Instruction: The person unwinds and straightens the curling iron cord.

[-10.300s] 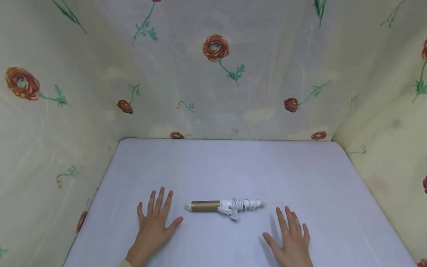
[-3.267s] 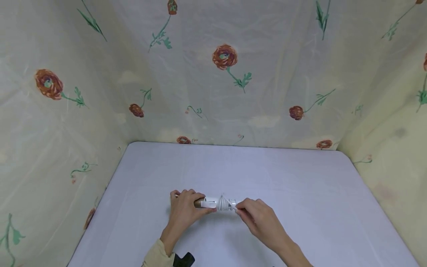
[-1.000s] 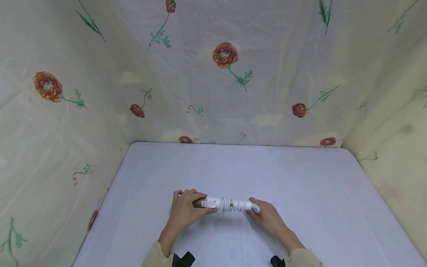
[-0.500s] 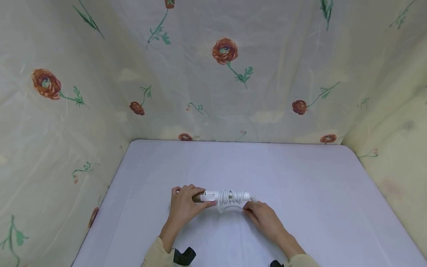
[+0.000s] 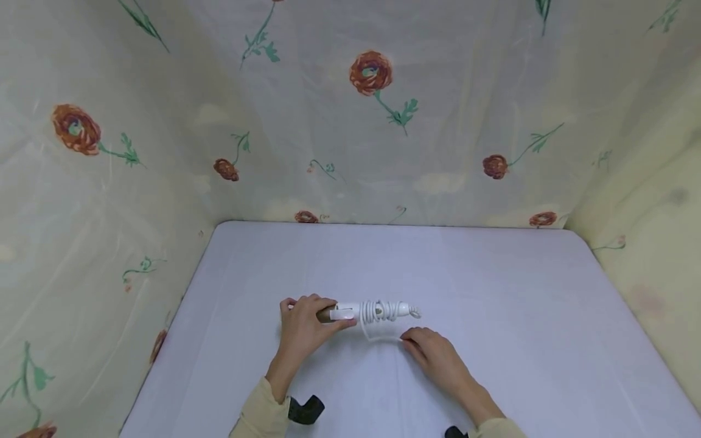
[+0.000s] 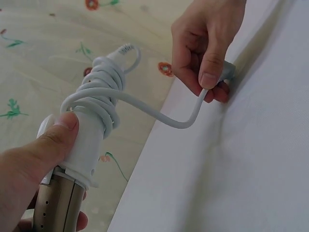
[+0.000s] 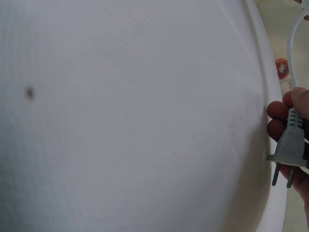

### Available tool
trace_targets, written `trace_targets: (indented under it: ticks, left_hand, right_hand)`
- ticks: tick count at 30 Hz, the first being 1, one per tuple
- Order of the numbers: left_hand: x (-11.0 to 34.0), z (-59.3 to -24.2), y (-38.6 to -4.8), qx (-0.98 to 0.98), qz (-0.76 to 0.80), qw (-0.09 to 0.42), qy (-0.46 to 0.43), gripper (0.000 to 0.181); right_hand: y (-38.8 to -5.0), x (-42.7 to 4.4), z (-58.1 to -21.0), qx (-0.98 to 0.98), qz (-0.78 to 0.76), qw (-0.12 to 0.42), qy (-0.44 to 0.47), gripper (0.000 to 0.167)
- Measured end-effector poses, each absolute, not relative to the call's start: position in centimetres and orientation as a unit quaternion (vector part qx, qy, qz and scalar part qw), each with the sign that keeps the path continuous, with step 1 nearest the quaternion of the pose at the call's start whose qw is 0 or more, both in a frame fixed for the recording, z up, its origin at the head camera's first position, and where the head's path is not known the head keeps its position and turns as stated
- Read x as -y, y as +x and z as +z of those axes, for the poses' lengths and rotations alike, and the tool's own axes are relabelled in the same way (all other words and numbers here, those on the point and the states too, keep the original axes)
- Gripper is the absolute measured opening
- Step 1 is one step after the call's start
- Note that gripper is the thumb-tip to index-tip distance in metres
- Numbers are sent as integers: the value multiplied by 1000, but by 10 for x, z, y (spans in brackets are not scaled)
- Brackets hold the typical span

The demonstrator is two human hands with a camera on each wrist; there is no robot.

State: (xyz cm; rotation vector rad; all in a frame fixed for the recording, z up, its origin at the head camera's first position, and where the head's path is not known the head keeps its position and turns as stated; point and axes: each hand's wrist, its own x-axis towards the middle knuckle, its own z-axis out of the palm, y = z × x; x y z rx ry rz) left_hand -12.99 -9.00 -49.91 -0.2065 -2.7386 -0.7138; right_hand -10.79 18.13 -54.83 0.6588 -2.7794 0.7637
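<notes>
A curling iron (image 5: 347, 309) with a gold barrel and white handle is held level above the table. My left hand (image 5: 301, 331) grips it round the barrel end, thumb against the white handle in the left wrist view. The white power cord (image 6: 145, 107) is wound in several loops round the handle, and one free length runs off to the right. My right hand (image 5: 438, 362) pinches that length close to the two-pin plug (image 7: 291, 142), which hangs below the fingers in the right wrist view. The hand covers most of the barrel.
A white-covered table (image 5: 493, 286) lies beneath both hands. Flower-patterned cloth (image 5: 274, 121) hangs round its back and sides. Dark wrist-mounted devices, one a black piece (image 5: 306, 410) by the left sleeve, show at the bottom of the head view.
My right hand has drawn the cord's free end off the handle and towards me, opening a wider slack loop. The left hand keeps its grip. Much earlier, the curling iron lay on the table.
</notes>
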Motion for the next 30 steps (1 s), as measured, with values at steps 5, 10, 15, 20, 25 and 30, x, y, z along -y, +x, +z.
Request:
trace_targets:
  ticks: [5,10,15,20,25,30]
  left_hand:
    - [89,-498,-131,956,-245,144,-68,55]
    - [87,-497,-130,960,-235,140,-64,57]
    - [84,-497,-131,960,-233,141,-62,57]
    - [83,-499,-131,960,-231,150,-61,58]
    - [81,-500,-131,959,-228,155,-63,57]
    - [80,-499,-131,958,-232,154,-61,57]
  right_hand:
    - [-104,-181,-549,933,264,104,223,9]
    - [-98,-173,-552,915,283,141,249,17]
    - [-90,-160,-548,907,311,139,250,26]
    - [-82,-143,-538,871,427,92,225,31]
    - [-78,-130,-535,803,547,111,209,29]
    - [-74,-123,-534,791,570,136,176,24]
